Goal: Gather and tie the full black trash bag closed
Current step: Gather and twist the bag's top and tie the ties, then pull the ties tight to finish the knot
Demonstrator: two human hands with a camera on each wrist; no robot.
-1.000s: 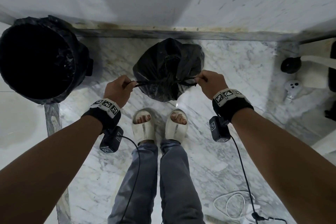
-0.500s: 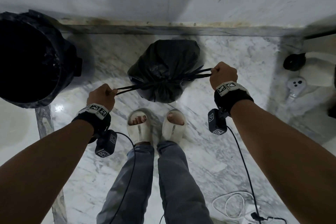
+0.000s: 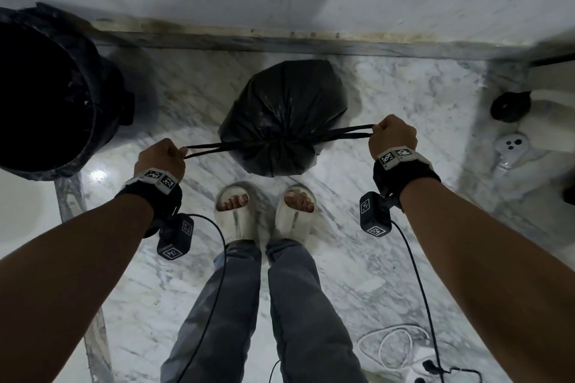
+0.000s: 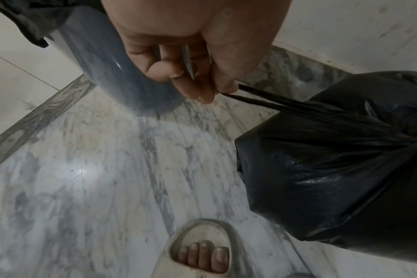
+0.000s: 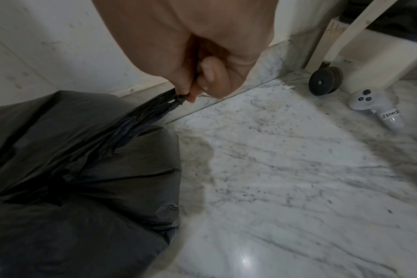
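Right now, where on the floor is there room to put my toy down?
Bare marble floor lies between the full black trash bag and the white handheld controller, and between the bag and the black-lined round bin. It is crowded near the white slippers and by the coiled white cable.

Left hand (image 4: 191, 56): fingers curled, pinching a thin twisted black plastic drawstring (image 4: 274, 102). Drawstring runs taut to a glossy, full black plastic trash bag (image 4: 333, 178) with gathered top. Behind the hand: rounded grey-blue plastic bin (image 4: 102, 71). Below the bag: pale foam slide sandal (image 4: 174, 250) on white-grey marble floor (image 4: 95, 178).
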